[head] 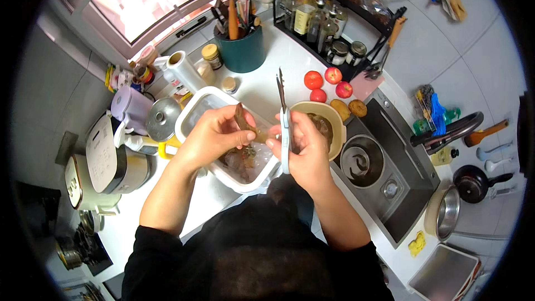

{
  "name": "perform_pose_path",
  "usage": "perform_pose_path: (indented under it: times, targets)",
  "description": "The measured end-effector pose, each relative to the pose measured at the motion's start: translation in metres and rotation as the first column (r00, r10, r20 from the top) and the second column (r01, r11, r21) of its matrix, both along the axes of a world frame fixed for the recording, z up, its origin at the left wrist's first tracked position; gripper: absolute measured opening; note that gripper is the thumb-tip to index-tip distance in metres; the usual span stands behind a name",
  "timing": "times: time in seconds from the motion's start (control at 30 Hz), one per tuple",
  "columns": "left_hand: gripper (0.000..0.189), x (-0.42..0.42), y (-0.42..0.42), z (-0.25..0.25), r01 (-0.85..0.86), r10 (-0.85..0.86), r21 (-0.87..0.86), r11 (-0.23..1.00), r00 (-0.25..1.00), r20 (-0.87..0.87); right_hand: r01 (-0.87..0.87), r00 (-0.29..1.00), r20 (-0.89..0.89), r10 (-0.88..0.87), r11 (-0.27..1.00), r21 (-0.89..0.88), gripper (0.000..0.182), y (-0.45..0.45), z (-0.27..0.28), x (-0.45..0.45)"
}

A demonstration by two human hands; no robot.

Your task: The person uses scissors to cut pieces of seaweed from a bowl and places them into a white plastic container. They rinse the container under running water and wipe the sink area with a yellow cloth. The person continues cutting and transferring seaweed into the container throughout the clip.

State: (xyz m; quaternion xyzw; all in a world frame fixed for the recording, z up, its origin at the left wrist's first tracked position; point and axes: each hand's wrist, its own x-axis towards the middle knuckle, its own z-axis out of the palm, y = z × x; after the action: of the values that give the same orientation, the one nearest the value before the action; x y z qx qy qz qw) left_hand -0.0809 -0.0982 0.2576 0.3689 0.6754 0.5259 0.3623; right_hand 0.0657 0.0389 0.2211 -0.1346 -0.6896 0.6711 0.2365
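Observation:
My left hand pinches a raw shrimp between thumb and fingers, its brown tail pointing up. In my right hand is a pair of kitchen scissors with pale blue handles, blades pointing away from me. The right fingertips are close to the shrimp's near end; whether they touch it I cannot tell. Both hands are above a white bin lined with clear plastic, where brownish scraps lie. Partly behind my right hand stands a beige basin of what look like shrimp.
Right of the basin, a grey sink holds a metal bowl with a few dark shrimp. Tomatoes, apples and potatoes lie behind the basin. A green utensil holder and a bottle rack stand farther back. A rice cooker is at left.

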Motion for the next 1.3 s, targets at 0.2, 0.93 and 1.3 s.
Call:
perform_pose_path:
  times: [0.2, 0.93, 1.3]
  targets:
    - [0.018, 0.008, -0.033, -0.034, -0.269, 0.092, 0.274, 0.923, 0.848, 0.522, -0.072, 0.993, -0.111, 0.041, 0.951, -0.301, 0.040, -0.036, 0.000, -0.024]
    - [0.022, -0.034, -0.056, -0.040, -0.365, 0.291, 0.251, 0.897, 0.913, 0.285, -0.356, 0.825, 0.547, 0.144, 0.883, 0.306, 0.039, -0.033, 0.010, 0.006]
    - [0.021, -0.031, -0.059, -0.034, -0.236, 0.204, 0.148, 0.960, 0.958, 0.203, -0.333, 0.843, 0.517, 0.145, 0.896, 0.292, 0.039, -0.030, 0.010, 0.007]
